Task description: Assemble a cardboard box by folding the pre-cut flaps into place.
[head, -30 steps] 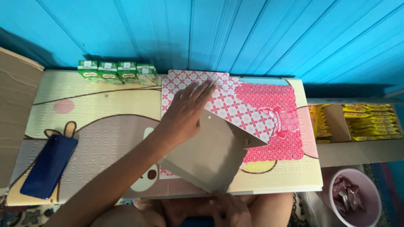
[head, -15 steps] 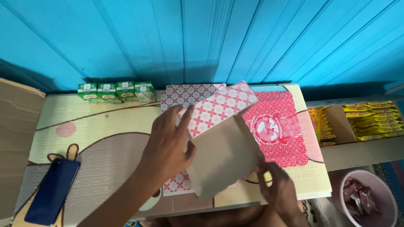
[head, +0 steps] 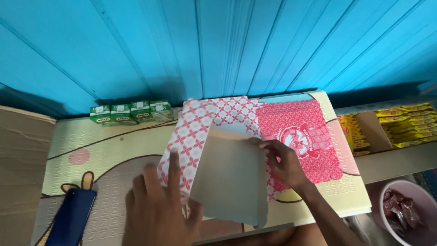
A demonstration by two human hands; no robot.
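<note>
A flat cardboard box blank (head: 227,127), red-and-white patterned outside and plain brown inside, lies on the foam play mat (head: 109,146). One brown flap (head: 230,175) is folded up and over toward me. My left hand (head: 157,205) presses flat on the patterned panel at the flap's left lower edge, fingers spread. My right hand (head: 284,164) pinches the flap's upper right corner. The red printed panel (head: 302,136) stretches out to the right of that hand.
Several small green drink cartons (head: 132,112) line the mat's back edge against the blue wall. A dark blue phone (head: 70,218) lies at the front left. Brown cardboard (head: 20,173) stands left. A box of yellow packets (head: 400,125) and a pink bowl of wrapped sweets (head: 403,214) sit right.
My left hand slid down from the panel's top to its lower left. My right hand came up from below and took the flap's corner. The brown flap folded further over the blank.
</note>
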